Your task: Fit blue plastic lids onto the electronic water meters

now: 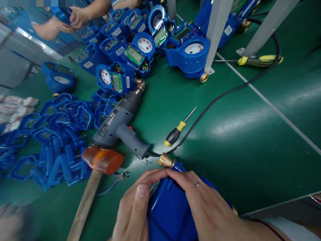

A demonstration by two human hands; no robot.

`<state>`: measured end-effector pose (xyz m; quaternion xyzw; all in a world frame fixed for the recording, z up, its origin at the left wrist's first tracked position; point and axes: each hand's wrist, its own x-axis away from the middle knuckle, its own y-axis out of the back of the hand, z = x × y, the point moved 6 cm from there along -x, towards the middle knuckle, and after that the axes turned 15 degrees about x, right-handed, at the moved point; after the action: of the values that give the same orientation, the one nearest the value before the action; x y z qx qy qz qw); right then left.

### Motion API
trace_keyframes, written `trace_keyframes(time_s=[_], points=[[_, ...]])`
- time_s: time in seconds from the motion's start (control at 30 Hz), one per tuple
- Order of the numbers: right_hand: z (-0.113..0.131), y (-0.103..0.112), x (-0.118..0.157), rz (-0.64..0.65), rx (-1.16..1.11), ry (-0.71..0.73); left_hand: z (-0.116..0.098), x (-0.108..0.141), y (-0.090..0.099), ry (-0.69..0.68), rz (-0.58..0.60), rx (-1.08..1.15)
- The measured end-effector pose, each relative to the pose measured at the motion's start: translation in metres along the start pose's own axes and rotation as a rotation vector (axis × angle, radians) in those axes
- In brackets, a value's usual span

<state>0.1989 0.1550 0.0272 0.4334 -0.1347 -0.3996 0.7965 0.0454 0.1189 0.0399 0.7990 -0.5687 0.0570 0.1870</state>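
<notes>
A blue water meter point(168, 204) with a threaded brass end point(165, 160) lies at the bottom middle, close to me. My left hand point(137, 204) wraps its left side, thumb laid along the casing. Over the right side curves my right hand point(203, 201), which wears a ring. The fingertips of both hands meet near the brass end. Just beyond is a yellow-and-black screwdriver point(174, 134). A grey heat gun point(117, 120) rests to the left, beside an orange-headed mallet point(102, 160) and pliers point(121, 176).
Several open blue meters point(145, 45) stand at the back, near grey metal legs point(218, 30). Blue plastic frames point(57, 134) are heaped at left. A black cable point(225, 93) crosses the green tabletop point(250, 150) past another screwdriver point(260, 61). A co-worker's hands point(70, 21) hold a blue part.
</notes>
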Motion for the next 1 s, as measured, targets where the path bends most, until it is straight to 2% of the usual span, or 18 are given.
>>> trace_keyframes(time_s=[0.07,0.23,0.3,0.37,0.5,0.57,0.6,0.67,0.77,0.83,0.93,1.0], points=[[0.001,0.001,-0.003,0.034,-0.034,0.017,0.000,0.003,-0.005,0.076,0.055,0.101],[0.002,-0.002,-0.015,0.301,-0.048,0.120,-0.002,0.006,-0.009,0.146,0.000,0.322],[0.001,0.002,-0.019,0.325,-0.061,0.144,-0.005,0.003,-0.014,0.108,0.030,0.376],[0.000,0.006,-0.022,0.334,-0.092,0.166,-0.010,0.001,-0.015,-0.003,0.009,0.385],[-0.002,0.005,-0.024,0.356,-0.134,0.177,-0.013,0.018,0.001,-0.359,-0.184,0.094],[-0.004,0.004,-0.029,0.332,-0.148,0.172,-0.008,0.037,0.009,-0.548,-0.223,-0.072],[-0.006,0.004,-0.033,0.312,-0.155,0.158,-0.002,0.045,0.011,-0.591,-0.196,-0.141],[-0.013,0.007,-0.043,0.254,-0.161,0.119,0.015,0.054,0.013,-0.570,-0.120,-0.263],[-0.025,0.014,-0.055,0.194,-0.144,0.081,0.030,0.050,0.007,-0.471,0.012,-0.427],[-0.030,0.018,-0.058,0.200,-0.143,0.095,0.024,0.041,0.001,-0.496,0.021,-0.521],[-0.033,0.022,-0.058,0.233,-0.142,0.109,0.001,0.022,-0.007,-0.612,-0.018,-0.581],[-0.034,0.023,-0.057,0.249,-0.148,0.117,-0.007,0.007,-0.011,-0.621,0.046,-0.568]])
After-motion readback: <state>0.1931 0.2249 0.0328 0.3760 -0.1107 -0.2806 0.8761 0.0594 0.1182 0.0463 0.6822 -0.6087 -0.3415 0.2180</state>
